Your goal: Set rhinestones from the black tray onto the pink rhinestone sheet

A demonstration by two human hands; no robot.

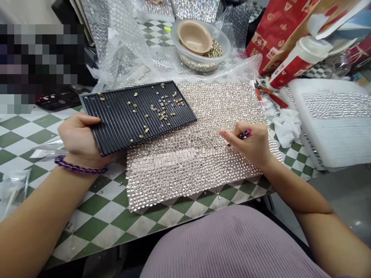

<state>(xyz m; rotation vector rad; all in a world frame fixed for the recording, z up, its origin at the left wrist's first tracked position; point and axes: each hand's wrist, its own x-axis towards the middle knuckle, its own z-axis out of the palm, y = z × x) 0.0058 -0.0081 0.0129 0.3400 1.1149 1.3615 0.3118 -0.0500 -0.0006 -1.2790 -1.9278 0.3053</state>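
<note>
Table: a green-and-white checked top [121, 222], its near edge running just in front of the person's ribbed mauve top [232, 243].
Far side: crumpled bubble wrap [123, 63] and a clear bowl [199, 63] of gold-toned stones, with a beige bowl [194, 37] sitting tilted inside it.
Right side: a red paper bag [275, 33], a red-and-white cup [301, 60], orange-handled pliers [274, 96], crumpled tissue [287, 127] and a white padded stack [342, 143]; grey floor shows below.
Rhinestone sheet: flat on the table [171, 175], between the two hands and partly under the tray's overhang.
Left hand: closed around the near-left end of the black ribbed tray [113, 127], thumb on top [79, 135]; a purple bead bracelet [81, 166] circles the wrist.
Tray: tilted, scattered gold-toned stones [164, 115] on its ridges, mostly well apart from the left hand.
Right hand: fingers curled, pinching a dark pen-like tool [243, 135] above the sheet [252, 144]; whether its tip touches a stone cannot be told.
</note>
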